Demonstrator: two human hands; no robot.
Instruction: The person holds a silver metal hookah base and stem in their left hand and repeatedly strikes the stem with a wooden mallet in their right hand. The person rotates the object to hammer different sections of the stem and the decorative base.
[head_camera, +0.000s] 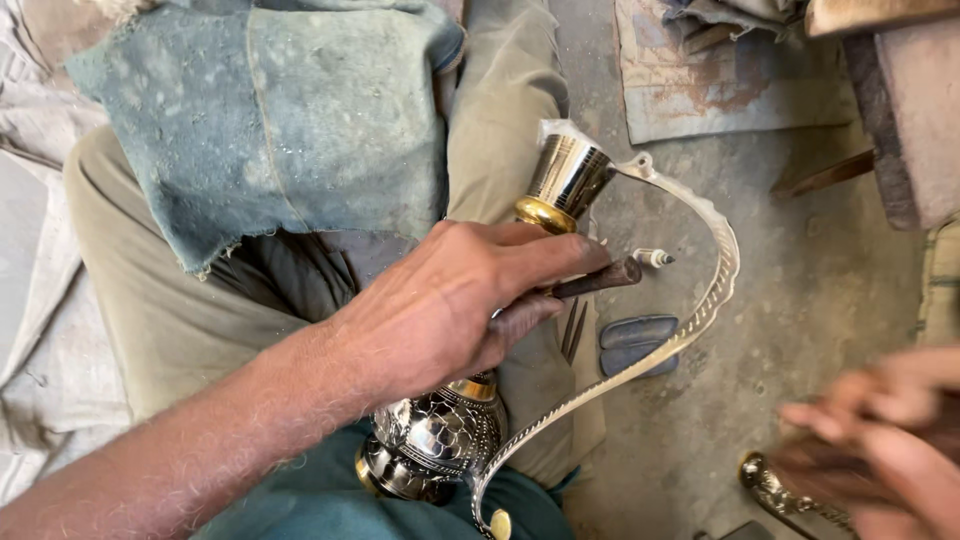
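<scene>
An ornate silver and brass jug (435, 440) lies across my lap, its shiny neck (570, 175) pointing away from me. A long curved silver handle (715, 290) arcs from the neck's rim round to the jug's base. My left hand (450, 300) is wrapped around the jug's narrow middle, and a dark rod (600, 279) sticks out from under its fingers. My right hand (880, 440) is blurred at the lower right, just above a small ornate metal piece (765, 485) on the floor. Whether that hand holds anything is unclear.
A worn blue-green cloth (280, 120) covers my knee. On the dusty concrete floor lie a small white-tipped tool (652, 257), a grey pad (638, 340) and thin metal rods (572, 330). Stained cardboard (720, 80) and a wooden block (910, 110) sit at the far right.
</scene>
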